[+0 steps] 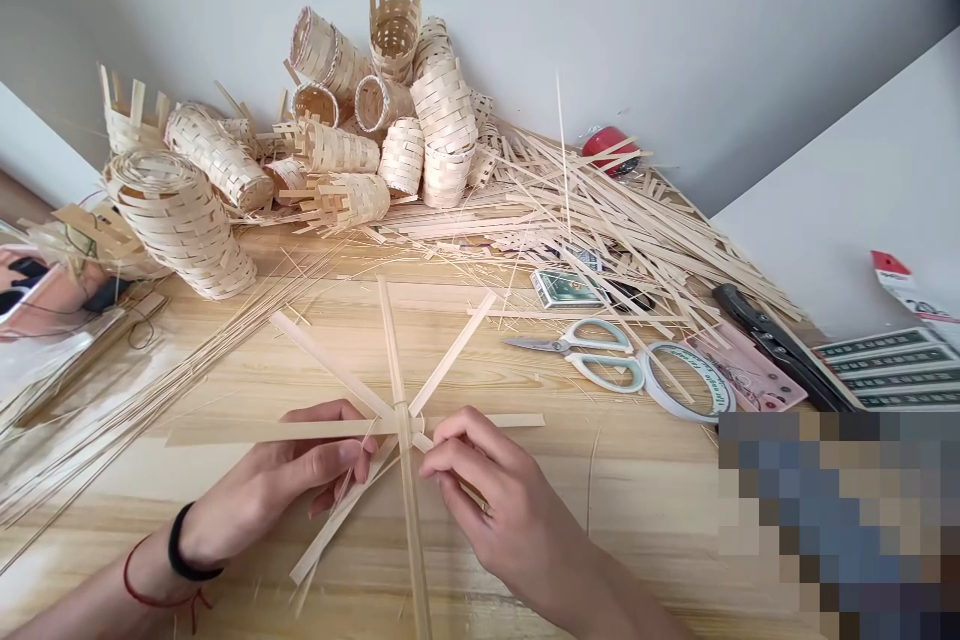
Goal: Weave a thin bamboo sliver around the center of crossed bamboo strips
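Observation:
Several flat, pale wooden strips cross at one middle point, forming a star [403, 365] just above the table. A thin strand runs around the crossing. My left hand [300, 470] is on the left of the crossing, its thumb and fingertips closed on the thin strand [343, 494], with a flat strip passing over the fingers. On the right, my right hand [487, 485] pinches a short strip end close to the crossing. The lower end of one strip points toward me between both hands.
Woven baskets [214, 155] are piled along the wall, beside a heap of loose strips [600, 200]. White-handled scissors [607, 370], a tape roll [654, 398], a small green box [562, 288] and a black-handled tool [772, 340] lie right. Thin strands [180, 370] stretch across the left of the table [637, 510].

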`<state>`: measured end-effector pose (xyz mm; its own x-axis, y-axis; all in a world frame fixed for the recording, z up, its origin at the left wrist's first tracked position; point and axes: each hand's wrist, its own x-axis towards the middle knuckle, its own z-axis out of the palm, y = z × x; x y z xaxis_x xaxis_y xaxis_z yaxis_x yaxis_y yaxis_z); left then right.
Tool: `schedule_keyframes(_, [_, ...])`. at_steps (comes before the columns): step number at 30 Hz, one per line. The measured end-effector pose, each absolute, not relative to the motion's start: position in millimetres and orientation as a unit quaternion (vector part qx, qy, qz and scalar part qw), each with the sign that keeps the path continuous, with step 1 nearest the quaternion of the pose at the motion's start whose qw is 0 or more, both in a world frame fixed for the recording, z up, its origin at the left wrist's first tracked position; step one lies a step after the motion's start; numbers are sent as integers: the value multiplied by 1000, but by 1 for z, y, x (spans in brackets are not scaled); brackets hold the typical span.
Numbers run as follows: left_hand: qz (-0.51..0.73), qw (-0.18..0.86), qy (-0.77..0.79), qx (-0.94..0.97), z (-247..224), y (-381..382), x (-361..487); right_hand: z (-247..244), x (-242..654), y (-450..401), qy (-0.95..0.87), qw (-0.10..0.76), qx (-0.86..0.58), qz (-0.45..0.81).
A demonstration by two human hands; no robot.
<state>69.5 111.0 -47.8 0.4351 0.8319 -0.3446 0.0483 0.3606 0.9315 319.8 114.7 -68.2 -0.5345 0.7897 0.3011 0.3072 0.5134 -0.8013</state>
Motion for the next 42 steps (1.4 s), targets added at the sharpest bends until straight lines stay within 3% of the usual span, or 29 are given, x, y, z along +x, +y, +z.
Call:
schedule_keyframes(14, [279,673,503,464,-54,112,71,-66,321,115,-811,333,-317,362])
schedule_keyframes(22, [207,647,529,509,-48,110,72,-66,321,114,-804,345,-325,358])
schedule_keyframes(42, [264,665,506,482,-50,110,68,-65,323,115,-805,338,-324,364])
